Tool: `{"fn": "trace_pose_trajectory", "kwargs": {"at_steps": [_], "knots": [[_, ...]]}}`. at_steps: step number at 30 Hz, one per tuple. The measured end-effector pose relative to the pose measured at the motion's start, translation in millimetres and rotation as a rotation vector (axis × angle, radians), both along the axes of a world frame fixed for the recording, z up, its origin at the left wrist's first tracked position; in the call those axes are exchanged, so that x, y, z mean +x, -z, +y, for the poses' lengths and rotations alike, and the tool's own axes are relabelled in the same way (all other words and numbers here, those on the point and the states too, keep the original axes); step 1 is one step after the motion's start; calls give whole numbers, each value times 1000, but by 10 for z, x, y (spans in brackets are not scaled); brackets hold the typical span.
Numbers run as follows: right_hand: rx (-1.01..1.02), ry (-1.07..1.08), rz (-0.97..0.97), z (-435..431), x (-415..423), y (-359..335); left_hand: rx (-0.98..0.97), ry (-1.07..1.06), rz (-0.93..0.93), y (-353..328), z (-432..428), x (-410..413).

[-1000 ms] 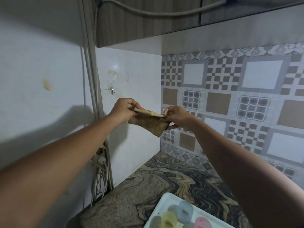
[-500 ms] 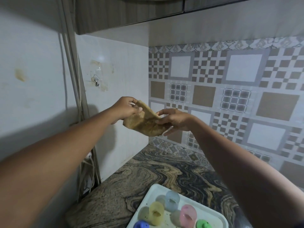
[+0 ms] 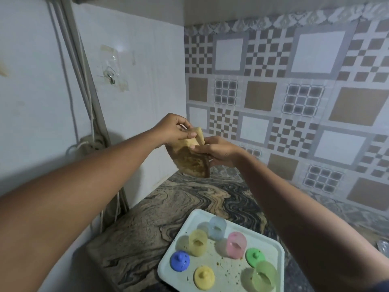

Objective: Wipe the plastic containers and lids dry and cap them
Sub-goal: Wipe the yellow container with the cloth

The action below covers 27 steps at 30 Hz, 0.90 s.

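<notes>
A brownish-yellow cloth (image 3: 190, 160) hangs in the air above the counter. My left hand (image 3: 173, 129) pinches its upper left edge and my right hand (image 3: 214, 149) pinches its right side. Below them a white tray (image 3: 273, 247) holds small plastic containers: a pale blue one (image 3: 217, 227), a yellow one (image 3: 197, 242), a pink one (image 3: 236, 245) and a light green one (image 3: 264, 276). Loose lids lie beside them: a blue lid (image 3: 180, 261), a yellow lid (image 3: 204, 277) and a green lid (image 3: 255, 257).
The tray sits on a swirled marble counter (image 3: 157, 218) in a corner. A white wall with a stick-on hook (image 3: 110, 75) and cables (image 3: 90, 142) is on the left. Patterned tiles (image 3: 294, 102) cover the back wall.
The view has tilted downward, showing more of the tray. Both hands have lowered with the cloth and drawn closer together, bunching it from a stretched strip into a folded wad.
</notes>
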State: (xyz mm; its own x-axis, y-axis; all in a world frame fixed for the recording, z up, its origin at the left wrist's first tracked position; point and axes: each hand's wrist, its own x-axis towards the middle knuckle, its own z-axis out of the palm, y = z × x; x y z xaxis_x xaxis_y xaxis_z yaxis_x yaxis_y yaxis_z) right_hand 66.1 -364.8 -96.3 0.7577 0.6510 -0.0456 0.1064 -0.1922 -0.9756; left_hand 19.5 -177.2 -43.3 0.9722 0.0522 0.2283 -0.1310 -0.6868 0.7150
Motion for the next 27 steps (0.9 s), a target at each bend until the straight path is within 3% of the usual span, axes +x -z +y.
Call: {"fn": "trace_pose_trajectory", "kwargs": {"at_steps": [4, 15, 19, 22, 25, 27], "knots": [[-15, 64, 5, -56, -86, 313, 37, 43, 27, 258, -125, 36], [28, 137, 322, -301, -384, 1422, 27, 75, 206, 1316, -304, 82], [52, 260, 403, -502, -467, 1793, -12, -155, 50, 1913, -243, -123], [50, 336, 420, -650, -488, 1965, 121, -70, -11, 2446, -167, -413], [65, 365, 431, -734, -507, 2057, 193, 155, 244, 2815, -155, -652], [72, 379, 440, -753, -515, 2104, 340, 252, 414, 2990, -166, -750]]}}
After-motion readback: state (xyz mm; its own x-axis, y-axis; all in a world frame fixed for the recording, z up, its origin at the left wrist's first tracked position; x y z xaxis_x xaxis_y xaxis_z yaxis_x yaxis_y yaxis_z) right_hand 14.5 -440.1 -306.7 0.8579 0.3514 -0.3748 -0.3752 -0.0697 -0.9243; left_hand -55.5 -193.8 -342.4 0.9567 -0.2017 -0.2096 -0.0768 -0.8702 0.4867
